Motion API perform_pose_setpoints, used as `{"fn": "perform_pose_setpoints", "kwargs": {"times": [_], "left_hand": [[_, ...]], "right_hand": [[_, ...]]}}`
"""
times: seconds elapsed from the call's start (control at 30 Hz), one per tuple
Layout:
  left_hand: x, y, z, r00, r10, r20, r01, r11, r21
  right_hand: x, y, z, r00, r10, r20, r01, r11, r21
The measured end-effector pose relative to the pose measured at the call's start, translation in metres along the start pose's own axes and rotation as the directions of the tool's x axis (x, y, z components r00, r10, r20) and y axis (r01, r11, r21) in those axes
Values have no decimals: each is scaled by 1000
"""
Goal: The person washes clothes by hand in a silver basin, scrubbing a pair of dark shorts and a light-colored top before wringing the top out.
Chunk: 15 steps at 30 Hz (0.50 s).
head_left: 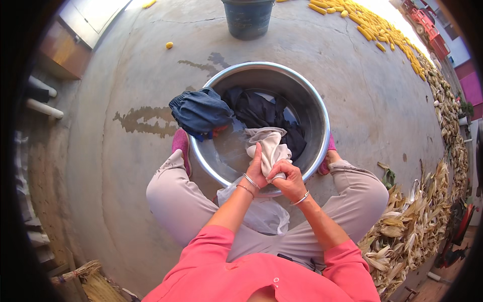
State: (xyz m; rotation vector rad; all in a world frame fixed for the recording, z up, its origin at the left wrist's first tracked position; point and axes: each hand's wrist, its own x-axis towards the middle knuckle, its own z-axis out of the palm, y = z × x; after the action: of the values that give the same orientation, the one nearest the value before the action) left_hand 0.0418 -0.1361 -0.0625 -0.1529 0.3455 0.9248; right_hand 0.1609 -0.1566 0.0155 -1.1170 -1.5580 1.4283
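Note:
A wide metal basin (320,113) stands on the floor between my feet, with some water at its bottom. Over its near side, my left hand (256,170) and my right hand (289,179) both grip a bunched pale cloth (272,147). The cloth's far end hangs into the basin beside a dark wet garment (256,109). Draped on the left rim is a blue denim garment (202,111), partly inside. A clear plastic sheet or bag (264,215) lies at the near rim, below my wrists.
Beyond the basin stands a dark bucket (249,20). Yellow corn cobs (362,22) cover the floor at the far right, and dry husks (407,219) lie heaped at the right. A straw broom (77,271) is at the lower left.

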Motion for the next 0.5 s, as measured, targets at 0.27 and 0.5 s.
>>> {"fn": "perform_pose_setpoints", "kwargs": {"times": [0.27,0.5], "left_hand": [[9,9,-34,998,16,65,-19,998,57],[23,0,-31,986,140,-95,-148,985,-86]], "right_hand": [[7,17,46,928,-306,-212,193,883,-428],[43,54,22,953,-106,-284,51,980,-194]]}}
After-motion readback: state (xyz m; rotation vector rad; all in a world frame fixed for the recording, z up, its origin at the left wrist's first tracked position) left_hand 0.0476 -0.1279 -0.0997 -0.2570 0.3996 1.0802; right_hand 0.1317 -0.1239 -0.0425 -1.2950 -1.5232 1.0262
